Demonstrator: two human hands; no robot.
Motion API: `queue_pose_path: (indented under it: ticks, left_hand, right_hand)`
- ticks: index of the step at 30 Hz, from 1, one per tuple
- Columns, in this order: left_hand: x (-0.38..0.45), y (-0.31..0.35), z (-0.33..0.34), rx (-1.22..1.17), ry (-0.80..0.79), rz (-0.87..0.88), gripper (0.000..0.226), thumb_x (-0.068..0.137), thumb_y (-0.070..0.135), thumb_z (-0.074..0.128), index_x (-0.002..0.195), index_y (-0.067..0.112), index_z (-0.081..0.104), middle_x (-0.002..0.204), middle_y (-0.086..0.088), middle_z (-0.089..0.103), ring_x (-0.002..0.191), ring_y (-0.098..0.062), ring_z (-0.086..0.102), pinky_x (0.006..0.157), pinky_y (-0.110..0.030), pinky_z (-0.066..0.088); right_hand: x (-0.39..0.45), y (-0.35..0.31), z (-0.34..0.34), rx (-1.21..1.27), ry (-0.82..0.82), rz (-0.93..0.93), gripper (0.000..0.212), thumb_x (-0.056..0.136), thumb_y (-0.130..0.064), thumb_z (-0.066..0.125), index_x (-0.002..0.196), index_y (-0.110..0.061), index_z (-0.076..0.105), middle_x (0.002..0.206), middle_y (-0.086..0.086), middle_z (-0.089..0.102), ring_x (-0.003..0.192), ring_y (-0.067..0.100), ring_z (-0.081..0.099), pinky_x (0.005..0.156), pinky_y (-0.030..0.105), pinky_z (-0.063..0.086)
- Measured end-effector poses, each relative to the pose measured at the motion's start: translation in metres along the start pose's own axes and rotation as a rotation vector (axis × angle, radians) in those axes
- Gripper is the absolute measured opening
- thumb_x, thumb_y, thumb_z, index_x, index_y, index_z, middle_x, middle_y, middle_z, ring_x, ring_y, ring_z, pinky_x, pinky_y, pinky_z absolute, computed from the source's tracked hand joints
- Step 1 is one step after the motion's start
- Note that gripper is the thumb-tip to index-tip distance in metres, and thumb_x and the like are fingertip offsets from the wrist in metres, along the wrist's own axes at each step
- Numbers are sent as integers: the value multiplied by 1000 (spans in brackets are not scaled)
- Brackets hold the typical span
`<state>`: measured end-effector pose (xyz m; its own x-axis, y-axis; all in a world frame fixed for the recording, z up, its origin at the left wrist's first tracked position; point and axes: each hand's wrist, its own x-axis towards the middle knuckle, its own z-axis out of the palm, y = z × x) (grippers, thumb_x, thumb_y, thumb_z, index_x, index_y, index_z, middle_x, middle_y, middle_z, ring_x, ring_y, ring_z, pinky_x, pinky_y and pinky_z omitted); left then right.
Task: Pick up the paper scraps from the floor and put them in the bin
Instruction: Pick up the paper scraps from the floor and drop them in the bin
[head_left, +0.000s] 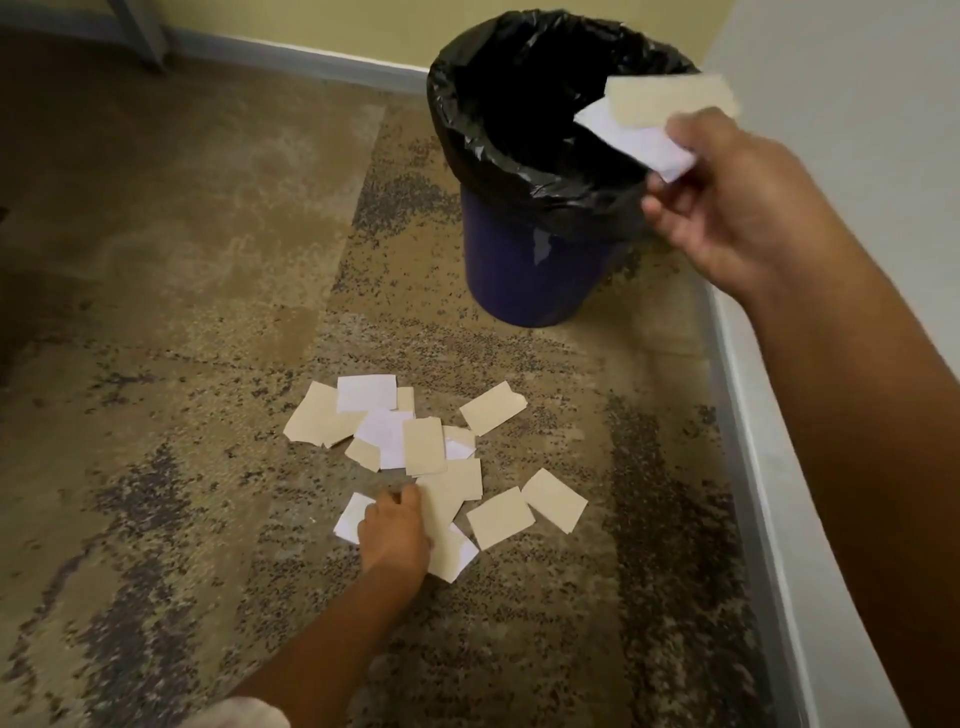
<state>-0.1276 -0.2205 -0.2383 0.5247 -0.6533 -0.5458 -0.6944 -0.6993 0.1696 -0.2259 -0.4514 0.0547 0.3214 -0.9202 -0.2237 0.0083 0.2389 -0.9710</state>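
The right hand is pinching two thin paper scraps — tan and white — over the black-lined blue bin. The left hand is gripping flimsy floor scraps — best lifted by an edge.

Both forearms are bare; a pale garment shows at the bottom edge.

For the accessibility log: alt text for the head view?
The right hand holds two paper scraps over the black-lined blue bin. The left hand touches the pile of scraps on the carpet.
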Motion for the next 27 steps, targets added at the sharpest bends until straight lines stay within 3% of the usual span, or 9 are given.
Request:
queue_pose_path:
  ticks: [5, 9, 11, 13, 15, 18, 20, 22, 27]
  left_hand:
    - [9, -1, 2, -12, -51, -25, 60, 85, 30, 63, 136, 20, 33, 137, -8, 44, 125, -26, 44, 99, -36, 40]
    - [16, -3, -5, 24, -134, -27, 59, 85, 34, 63, 136, 22, 38, 141, -4, 38, 131, -24, 37, 103, -39, 36]
    - [20, -6, -9, 42, -181, -5, 54, 84, 35, 62, 133, 23, 45, 140, -2, 41, 130, -22, 39, 103, -38, 37]
    - [25, -11, -13, -42, -202, 25, 48, 84, 32, 62, 129, 20, 51, 132, -1, 53, 121, -21, 50, 94, -34, 42]
    - [27, -17, -18, -207, -197, 72, 45, 85, 25, 62, 128, 17, 54, 121, -4, 63, 108, -22, 59, 80, -30, 46]
    - [23, -19, -36, -321, -153, 131, 33, 87, 23, 61, 119, 17, 57, 108, -7, 66, 96, -24, 60, 64, -26, 40]
    - [19, -18, -53, -317, -117, 154, 16, 87, 29, 62, 94, 17, 53, 78, -1, 57, 79, -23, 55, 57, -28, 38]
    - [16, -14, -73, -389, -58, 167, 20, 86, 28, 65, 89, 17, 49, 68, 4, 50, 73, -23, 55, 58, -30, 45]
    - [16, 22, -171, -772, 104, 350, 17, 85, 14, 64, 83, 26, 53, 92, -13, 69, 66, -20, 65, 62, -40, 56]
  right_hand:
    - [21, 18, 4, -181, 85, 26, 50, 93, -45, 47, 126, -8, 47, 86, 0, 64, 65, 8, 63, 51, 19, 51]
    - [-9, 93, -12, -398, 264, -106, 41, 95, -33, 49, 129, -15, 38, 79, -5, 58, 57, 6, 53, 51, 18, 44]
    - [-33, 147, -20, -548, 190, -17, 42, 93, -30, 51, 131, -17, 37, 85, -7, 58, 70, 7, 58, 61, 21, 46]
    - [-53, 202, -31, -742, 45, 125, 53, 91, -28, 57, 137, -19, 32, 111, 0, 57, 99, 17, 61, 76, 29, 50]
    - [-72, 249, -43, -973, -119, 272, 70, 88, -28, 60, 145, -20, 20, 140, 9, 41, 125, 26, 47, 98, 38, 44]
    - [-101, 296, -49, -1273, -281, 358, 87, 87, -39, 59, 149, -30, 0, 158, 5, 10, 144, 30, 15, 115, 43, 22]
    - [-117, 313, -45, -1346, -340, 369, 85, 89, -42, 54, 148, -35, -6, 159, 2, -10, 145, 33, -7, 118, 44, 10]
    - [-127, 322, -41, -1385, -330, 375, 83, 90, -44, 52, 148, -34, -6, 157, 0, -18, 144, 33, -15, 119, 47, 10]
    - [-135, 331, -42, -1415, -337, 368, 84, 90, -46, 50, 148, -34, -9, 155, 0, -25, 143, 31, -21, 117, 52, 6]
